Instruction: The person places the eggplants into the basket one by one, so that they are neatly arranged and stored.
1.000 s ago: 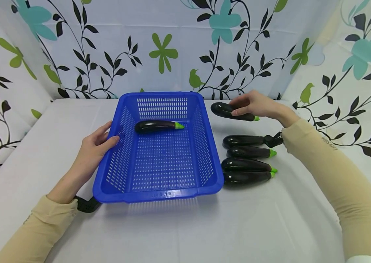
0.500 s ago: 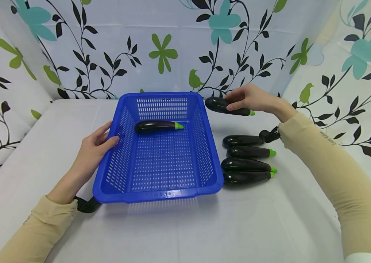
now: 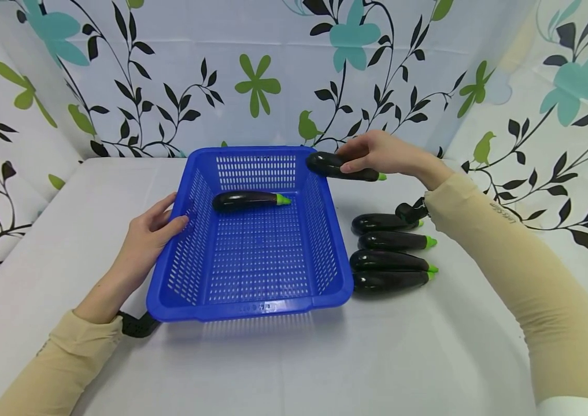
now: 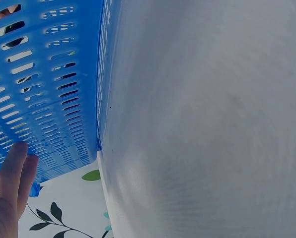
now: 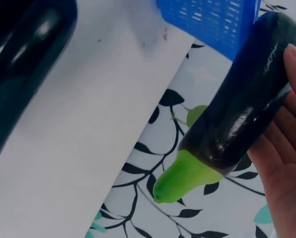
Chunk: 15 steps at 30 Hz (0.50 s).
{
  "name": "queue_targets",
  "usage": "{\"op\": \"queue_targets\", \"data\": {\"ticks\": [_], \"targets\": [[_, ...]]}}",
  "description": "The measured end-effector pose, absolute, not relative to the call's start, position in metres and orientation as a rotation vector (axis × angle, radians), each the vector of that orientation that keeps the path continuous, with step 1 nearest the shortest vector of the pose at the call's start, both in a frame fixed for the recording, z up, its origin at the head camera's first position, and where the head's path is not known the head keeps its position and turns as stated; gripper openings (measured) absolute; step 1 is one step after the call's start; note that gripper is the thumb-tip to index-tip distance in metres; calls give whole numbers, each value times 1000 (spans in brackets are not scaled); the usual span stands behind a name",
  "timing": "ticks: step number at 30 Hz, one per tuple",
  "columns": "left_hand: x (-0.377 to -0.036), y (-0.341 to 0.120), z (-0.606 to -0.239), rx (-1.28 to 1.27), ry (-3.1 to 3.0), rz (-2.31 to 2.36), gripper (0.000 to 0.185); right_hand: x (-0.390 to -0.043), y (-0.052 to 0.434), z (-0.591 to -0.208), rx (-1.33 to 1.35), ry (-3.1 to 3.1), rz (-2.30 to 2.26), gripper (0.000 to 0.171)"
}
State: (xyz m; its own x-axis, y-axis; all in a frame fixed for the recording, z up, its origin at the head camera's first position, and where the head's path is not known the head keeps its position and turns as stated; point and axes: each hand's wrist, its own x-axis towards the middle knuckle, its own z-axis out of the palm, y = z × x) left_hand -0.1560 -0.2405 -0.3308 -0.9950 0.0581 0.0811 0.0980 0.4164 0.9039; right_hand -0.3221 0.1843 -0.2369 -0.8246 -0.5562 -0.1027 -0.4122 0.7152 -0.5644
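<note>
1. Four eggplants [image 3: 389, 251] lie in a row on the tabletop [image 3: 325, 358], just beside the blue basket's [image 3: 252, 309] right wall.
2. The left hand [image 3: 150, 231] rests against the basket's left wall, fingers nearly straight, holding nothing.
3. One eggplant in the basket [image 3: 249, 200] lies near its far wall.
4. The right hand [image 3: 377, 153] grips the held eggplant [image 3: 337, 166] from above with curled fingers, over the basket's far right corner.

place: staged recording booth | walls: floral-print curtains [image 3: 257, 81] on three sides | surface [image 3: 325, 358]: white cloth | props: blue basket [image 3: 252, 306], toy-like eggplants [image 3: 387, 260]
</note>
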Motion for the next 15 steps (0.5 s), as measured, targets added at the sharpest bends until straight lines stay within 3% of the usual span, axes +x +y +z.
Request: {"op": "queue_targets", "data": {"ticks": [15], "targets": [[-156,-241,-333,-151,-2614,-1674,71,-316,157,-235,-821,2612,-861,40]]}}
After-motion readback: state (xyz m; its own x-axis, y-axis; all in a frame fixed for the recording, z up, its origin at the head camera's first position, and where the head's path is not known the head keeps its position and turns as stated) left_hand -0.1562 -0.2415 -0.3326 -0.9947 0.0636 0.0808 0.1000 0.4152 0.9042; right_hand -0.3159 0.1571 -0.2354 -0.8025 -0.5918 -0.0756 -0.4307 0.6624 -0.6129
